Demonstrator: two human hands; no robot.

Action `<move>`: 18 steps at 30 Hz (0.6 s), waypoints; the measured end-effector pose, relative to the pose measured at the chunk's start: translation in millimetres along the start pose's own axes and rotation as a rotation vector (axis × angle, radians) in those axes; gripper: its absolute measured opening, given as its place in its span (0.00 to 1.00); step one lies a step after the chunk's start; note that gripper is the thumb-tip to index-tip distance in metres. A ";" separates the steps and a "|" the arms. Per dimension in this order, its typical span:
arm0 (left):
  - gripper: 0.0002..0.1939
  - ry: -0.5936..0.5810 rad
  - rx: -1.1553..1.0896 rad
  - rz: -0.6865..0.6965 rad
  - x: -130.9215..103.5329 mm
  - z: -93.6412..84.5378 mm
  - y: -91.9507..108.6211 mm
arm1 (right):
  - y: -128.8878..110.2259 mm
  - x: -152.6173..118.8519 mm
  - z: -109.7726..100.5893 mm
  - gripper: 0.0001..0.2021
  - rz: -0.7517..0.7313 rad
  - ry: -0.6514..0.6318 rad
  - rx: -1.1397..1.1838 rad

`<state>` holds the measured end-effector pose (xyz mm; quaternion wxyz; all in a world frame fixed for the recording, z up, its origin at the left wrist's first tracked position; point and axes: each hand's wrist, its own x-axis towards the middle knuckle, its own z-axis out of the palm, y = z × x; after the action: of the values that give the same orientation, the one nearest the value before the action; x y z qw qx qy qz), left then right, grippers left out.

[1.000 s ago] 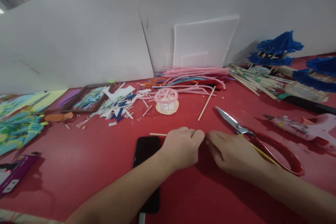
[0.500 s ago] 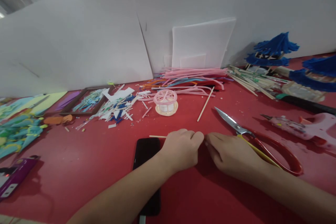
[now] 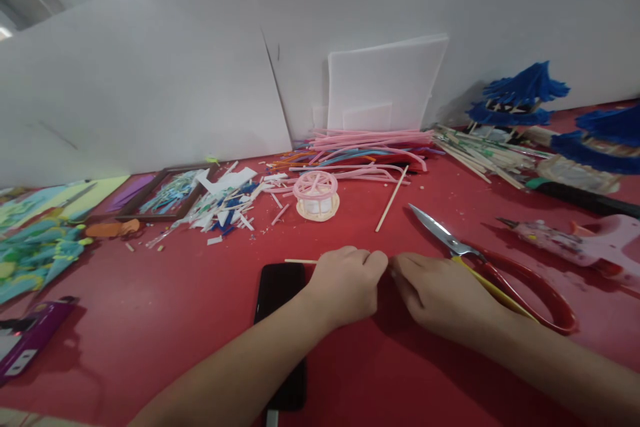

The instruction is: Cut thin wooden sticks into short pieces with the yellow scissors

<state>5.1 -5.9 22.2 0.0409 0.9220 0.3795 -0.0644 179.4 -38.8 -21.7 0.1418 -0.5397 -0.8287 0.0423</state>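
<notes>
My left hand (image 3: 347, 285) is closed, with its knuckles up, just above the red tabletop. From behind it, on the left, a thin wooden stick (image 3: 300, 261) pokes out level; the rest of that stick is hidden by the hand. My right hand (image 3: 440, 288) is also closed, its fingertips almost meeting those of my left hand. What it pinches is hidden. A black phone (image 3: 280, 287) lies partly under my left forearm. Scissors with red handles (image 3: 537, 287) lie beside my right hand, over a yellow strip. Beyond the hands stands a small round pink-and-cream model (image 3: 316, 196).
One loose stick (image 3: 393, 198) lies past my hands. Pink straw-like strips (image 3: 373, 140) are heaped at the back, with scraps (image 3: 227, 197) to their left. A pink glue gun (image 3: 575, 243) and blue-roofed models (image 3: 525, 90) are at right. A purple device (image 3: 37, 337) sits at left.
Both hands hold nearly the same pose and place. The view has shifted very slightly; nothing was taken up or let go.
</notes>
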 end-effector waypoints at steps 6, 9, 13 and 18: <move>0.11 0.017 -0.002 0.005 0.2 1.7 -0.8 | -0.7 0.8 0.8 0.12 0.007 0.004 -0.005; 0.11 0.028 -0.008 0.009 0.8 2.3 -1.1 | -0.2 1.0 1.6 0.12 0.009 0.004 -0.005; 0.10 0.038 -0.024 0.008 0.8 1.7 -1.2 | 0.0 0.7 1.1 0.11 0.006 -0.001 0.002; 0.11 0.014 -0.039 0.000 -0.4 -0.3 0.0 | -0.4 0.3 0.8 0.11 0.000 -0.007 0.008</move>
<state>4.8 -6.1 22.6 0.0564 0.9214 0.3811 -0.0505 178.7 -38.6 -22.4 0.1410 -0.5392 -0.8290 0.0473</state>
